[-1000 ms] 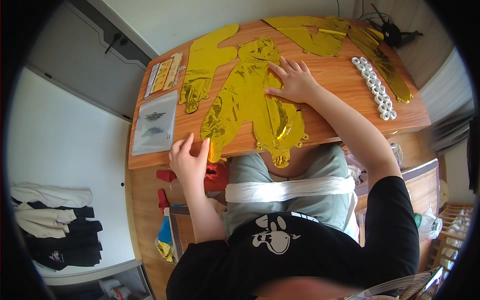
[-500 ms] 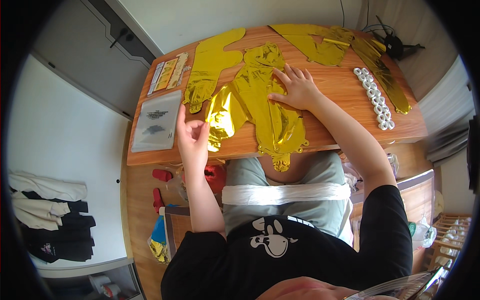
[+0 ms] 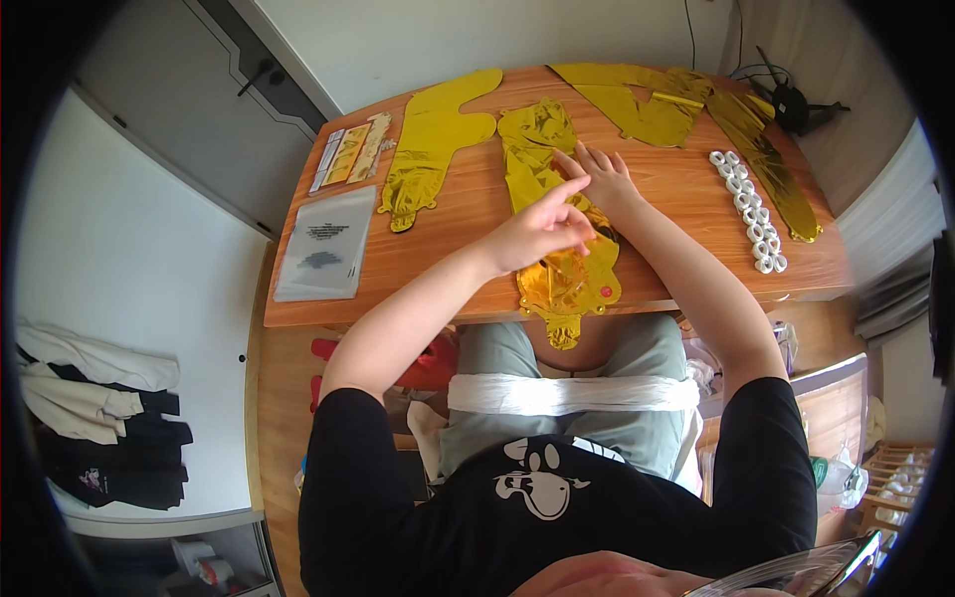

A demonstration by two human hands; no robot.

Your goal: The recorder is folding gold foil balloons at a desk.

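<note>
Foil sheet (image 3: 569,284) lies near-to-far, tab (image 3: 564,332) toward person (image 3: 597,488).

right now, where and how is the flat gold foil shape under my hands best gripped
Probably by the narrow, crinkled tail at the near end of the flat gold foil shape, pinched from your side: it juts past the front edge of the brown wooden table, so thumb and finger could likely reach both faces.
</note>
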